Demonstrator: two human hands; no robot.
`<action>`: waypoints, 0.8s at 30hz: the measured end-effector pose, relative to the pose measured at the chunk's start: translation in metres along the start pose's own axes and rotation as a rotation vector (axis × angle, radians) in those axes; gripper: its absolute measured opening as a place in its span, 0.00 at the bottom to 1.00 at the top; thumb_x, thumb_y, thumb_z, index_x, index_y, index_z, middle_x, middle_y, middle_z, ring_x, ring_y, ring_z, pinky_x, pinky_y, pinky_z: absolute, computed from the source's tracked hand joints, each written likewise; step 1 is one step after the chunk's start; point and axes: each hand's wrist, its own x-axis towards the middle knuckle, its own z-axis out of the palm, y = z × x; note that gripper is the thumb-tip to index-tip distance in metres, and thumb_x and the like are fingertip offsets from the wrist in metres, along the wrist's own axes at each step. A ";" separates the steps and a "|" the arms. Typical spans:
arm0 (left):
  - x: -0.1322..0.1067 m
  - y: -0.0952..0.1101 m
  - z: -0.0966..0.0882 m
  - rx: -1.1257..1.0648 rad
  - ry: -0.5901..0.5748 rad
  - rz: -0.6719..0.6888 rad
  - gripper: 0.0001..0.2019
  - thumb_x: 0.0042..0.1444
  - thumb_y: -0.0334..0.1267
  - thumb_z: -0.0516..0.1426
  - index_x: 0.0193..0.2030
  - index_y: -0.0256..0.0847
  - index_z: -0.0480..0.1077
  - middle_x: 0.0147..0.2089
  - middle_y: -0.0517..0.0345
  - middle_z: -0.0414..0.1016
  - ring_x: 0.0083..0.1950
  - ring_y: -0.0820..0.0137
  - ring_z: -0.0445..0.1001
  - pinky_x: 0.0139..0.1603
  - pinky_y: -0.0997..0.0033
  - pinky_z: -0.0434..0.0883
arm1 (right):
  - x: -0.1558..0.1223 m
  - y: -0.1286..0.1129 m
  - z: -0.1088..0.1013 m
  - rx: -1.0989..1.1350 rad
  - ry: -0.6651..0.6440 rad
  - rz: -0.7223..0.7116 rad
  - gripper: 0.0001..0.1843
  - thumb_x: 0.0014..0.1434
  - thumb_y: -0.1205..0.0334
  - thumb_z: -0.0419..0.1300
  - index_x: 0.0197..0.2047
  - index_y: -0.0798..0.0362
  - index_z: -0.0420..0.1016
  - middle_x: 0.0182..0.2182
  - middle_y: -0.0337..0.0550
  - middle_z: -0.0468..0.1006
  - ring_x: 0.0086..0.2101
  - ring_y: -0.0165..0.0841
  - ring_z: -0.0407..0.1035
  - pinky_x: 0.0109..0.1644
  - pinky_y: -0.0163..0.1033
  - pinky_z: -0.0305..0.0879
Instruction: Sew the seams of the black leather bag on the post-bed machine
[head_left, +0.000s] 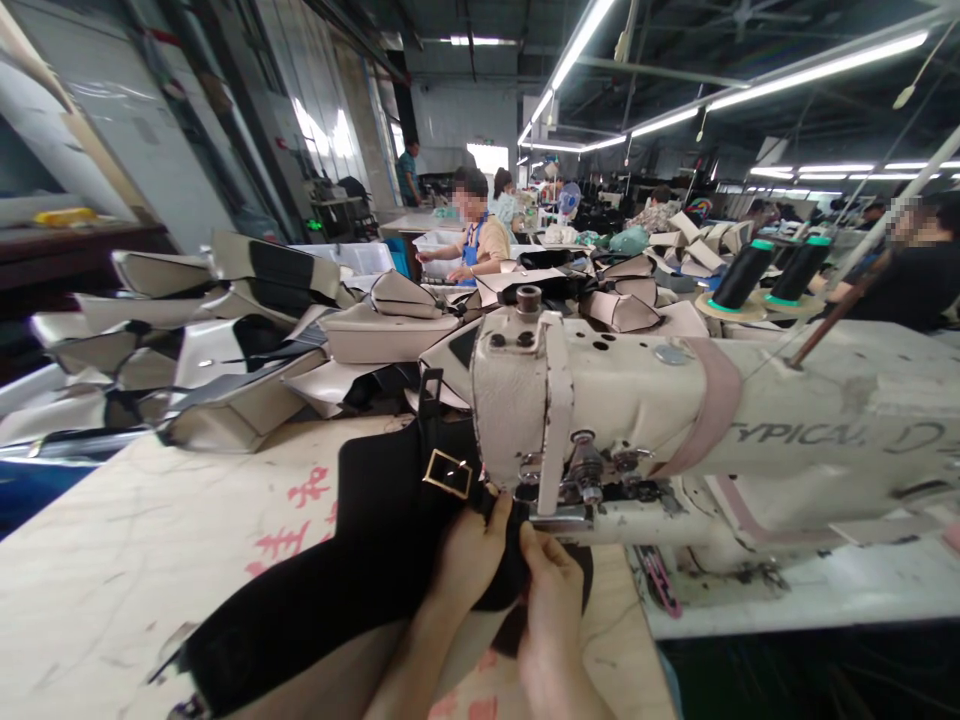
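A black bag piece (pixel 300 580) with a gold buckle (pixel 448 474) lies across the table, its right part under the head of a white sewing machine (pixel 517 390). My left hand (pixel 474 548) grips the piece just below the buckle, close to the needle area, fingers pressed together on it. To its right, my right hand (pixel 551 590) pinches the edge of the same black piece between thumb and fingers. The needle itself is hidden behind the machine head and my fingers.
Many beige and black bag parts (pixel 390 330) are heaped behind the machine. Two black thread cones (pixel 742 275) stand on top at the right. A co-worker in a blue apron (pixel 480 240) sits beyond the heap. Red characters mark the wooden tabletop (pixel 187 520).
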 end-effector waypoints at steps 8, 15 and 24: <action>-0.001 0.001 -0.002 0.047 0.013 0.016 0.12 0.57 0.32 0.47 0.38 0.36 0.72 0.43 0.50 0.77 0.47 0.66 0.73 0.48 0.71 0.67 | -0.004 -0.005 0.004 0.076 -0.021 0.061 0.20 0.36 0.50 0.70 0.24 0.59 0.72 0.21 0.42 0.75 0.22 0.30 0.66 0.27 0.33 0.61; 0.002 0.003 -0.004 0.072 -0.002 0.017 0.13 0.57 0.31 0.47 0.39 0.34 0.72 0.42 0.46 0.77 0.47 0.66 0.74 0.48 0.70 0.67 | -0.006 -0.010 0.010 0.067 0.037 0.085 0.19 0.35 0.52 0.70 0.22 0.58 0.71 0.18 0.38 0.72 0.20 0.27 0.64 0.23 0.31 0.57; 0.001 0.004 -0.006 0.131 0.005 0.054 0.12 0.57 0.30 0.47 0.38 0.34 0.72 0.41 0.47 0.77 0.47 0.67 0.73 0.50 0.72 0.65 | -0.008 -0.010 0.010 0.018 0.057 0.086 0.22 0.34 0.50 0.70 0.26 0.59 0.72 0.21 0.41 0.74 0.22 0.30 0.67 0.24 0.32 0.60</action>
